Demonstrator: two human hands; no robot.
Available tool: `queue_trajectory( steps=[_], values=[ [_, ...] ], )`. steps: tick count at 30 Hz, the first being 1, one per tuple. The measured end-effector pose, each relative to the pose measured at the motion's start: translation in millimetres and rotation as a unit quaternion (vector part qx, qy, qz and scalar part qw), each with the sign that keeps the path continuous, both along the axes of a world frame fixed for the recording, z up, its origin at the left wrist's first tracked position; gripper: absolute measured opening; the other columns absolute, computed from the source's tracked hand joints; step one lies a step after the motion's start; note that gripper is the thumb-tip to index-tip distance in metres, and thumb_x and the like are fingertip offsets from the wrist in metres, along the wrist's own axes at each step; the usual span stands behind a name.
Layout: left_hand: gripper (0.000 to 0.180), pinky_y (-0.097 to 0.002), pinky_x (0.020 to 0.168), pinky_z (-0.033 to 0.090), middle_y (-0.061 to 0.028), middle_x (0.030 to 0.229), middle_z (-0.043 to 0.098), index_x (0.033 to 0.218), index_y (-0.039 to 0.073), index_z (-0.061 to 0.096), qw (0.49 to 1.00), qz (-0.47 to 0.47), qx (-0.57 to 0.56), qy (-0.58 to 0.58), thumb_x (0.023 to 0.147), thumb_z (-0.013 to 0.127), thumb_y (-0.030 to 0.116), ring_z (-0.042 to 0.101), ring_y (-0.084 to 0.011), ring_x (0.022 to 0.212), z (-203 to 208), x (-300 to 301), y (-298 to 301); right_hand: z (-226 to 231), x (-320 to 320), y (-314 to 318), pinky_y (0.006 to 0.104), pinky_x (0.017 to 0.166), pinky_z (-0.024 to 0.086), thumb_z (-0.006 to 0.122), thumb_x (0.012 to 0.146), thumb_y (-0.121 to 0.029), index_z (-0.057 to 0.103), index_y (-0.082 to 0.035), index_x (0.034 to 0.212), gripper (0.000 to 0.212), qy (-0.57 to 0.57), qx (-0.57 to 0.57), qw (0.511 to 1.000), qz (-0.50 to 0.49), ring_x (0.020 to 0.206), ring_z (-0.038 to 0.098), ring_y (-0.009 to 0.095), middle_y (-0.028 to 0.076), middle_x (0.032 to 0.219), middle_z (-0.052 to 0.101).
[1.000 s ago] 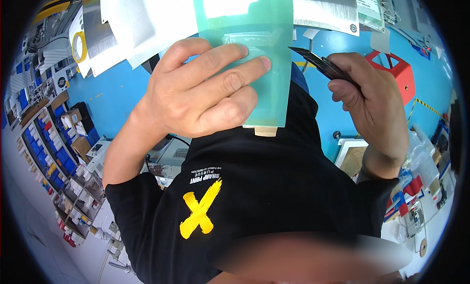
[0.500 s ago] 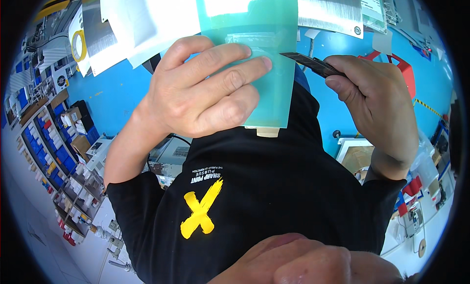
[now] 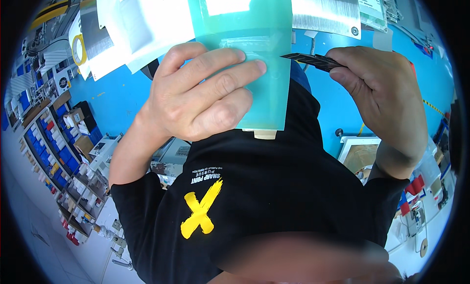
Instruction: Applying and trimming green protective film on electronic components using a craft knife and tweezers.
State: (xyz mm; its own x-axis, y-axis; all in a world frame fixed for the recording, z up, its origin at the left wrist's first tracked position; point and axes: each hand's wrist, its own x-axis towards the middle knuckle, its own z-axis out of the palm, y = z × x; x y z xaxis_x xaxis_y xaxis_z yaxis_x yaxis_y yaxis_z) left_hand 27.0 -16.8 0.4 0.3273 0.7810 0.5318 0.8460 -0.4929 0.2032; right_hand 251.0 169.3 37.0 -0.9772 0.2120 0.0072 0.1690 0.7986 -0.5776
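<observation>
A translucent green sheet [image 3: 267,98] hangs upright in front of my chest, with a small tan tab [image 3: 265,135] sticking out at its lower edge. My left hand [image 3: 198,95] grips the sheet from its left side, two fingertips lying on its face; its thumb is hidden. On the other side, my right hand [image 3: 379,90] is closed around a black cutter knife [image 3: 320,62]. The knife points left, almost level, and its blade tip overlaps the sheet's right edge. Whether the tip touches the sheet, I cannot tell.
White sheets [image 3: 147,29] and brushed metal plates [image 3: 325,12] stand above, behind the green sheet. A yellow tape roll [image 3: 78,48] is at the left. Shelves with blue bins [image 3: 61,154] line the far left, and a white-framed box [image 3: 360,154] sits below my right forearm.
The green sheet and my left hand have shifted slightly left. My right hand has moved a little right, and the knife has turned from a slant to nearly level.
</observation>
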Motion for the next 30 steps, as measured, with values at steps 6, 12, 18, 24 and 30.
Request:
queue_trajectory(
  steps=[6, 12, 18, 24, 30],
  values=[
    [0.016, -0.0306, 0.073, 0.045, -0.0066, 0.1, 0.074, 0.079, 0.012, 0.049, 1.0, 0.016, 0.003, -0.001, 0.079, 0.065, 0.008, 0.068, -0.0204, 0.088, 1, 1, -1, 2, -4, 4, 0.034, 0.054, 0.047, 0.068, 0.09, -0.016, 0.068, 0.004, 0.096, 0.02, 0.005, 0.019, 1.0, 0.017, 0.062, 0.063, 0.031, 0.016, 0.077, 0.066],
    [0.01, -0.034, 0.077, 0.047, -0.0094, 0.103, 0.071, 0.082, 0.008, 0.058, 0.998, 0.021, -0.018, -0.064, 0.079, 0.067, 0.012, 0.067, -0.0217, 0.09, 3, 5, -6, 7, -4, 3, 0.0329, 0.055, 0.046, 0.066, 0.091, -0.012, 0.066, 0.003, 0.095, 0.016, 0.004, -0.038, 0.999, 0.005, 0.061, 0.06, 0.03, 0.015, 0.078, 0.065],
    [0.009, -0.0333, 0.077, 0.047, -0.0104, 0.103, 0.071, 0.086, 0.008, 0.06, 0.989, 0.091, 0.018, -0.119, 0.078, 0.064, 0.005, 0.066, -0.022, 0.086, 11, 1, -27, 6, -1, 9, 0.0265, 0.052, 0.041, 0.062, 0.093, -0.009, 0.064, 0.003, 0.095, 0.012, -0.059, -0.243, 0.965, -0.083, 0.055, 0.054, 0.014, 0.007, 0.067, 0.058],
    [0.022, -0.0347, 0.076, 0.046, -0.007, 0.103, 0.067, 0.092, 0.009, 0.062, 0.964, 0.197, 0.037, -0.173, 0.073, 0.069, 0.001, 0.062, -0.0218, 0.083, 25, -29, -57, 0, 3, -2, 0.0184, 0.047, 0.033, 0.054, 0.101, -0.028, 0.061, 0.002, 0.102, 0.03, -0.012, -0.363, 0.911, -0.193, 0.052, 0.044, 0.004, 0.001, 0.067, 0.055],
    [0.027, -0.0363, 0.076, 0.046, -0.0074, 0.103, 0.064, 0.099, 0.01, 0.059, 0.947, 0.254, 0.07, -0.186, 0.077, 0.071, -0.001, 0.06, -0.0235, 0.082, 20, -46, -62, 9, -9, -8, 0.0175, 0.053, 0.039, 0.058, 0.098, -0.02, 0.061, 0.003, 0.103, 0.023, -0.015, -0.402, 0.887, -0.226, 0.06, 0.05, 0.004, 0.001, 0.072, 0.056]
  ],
)
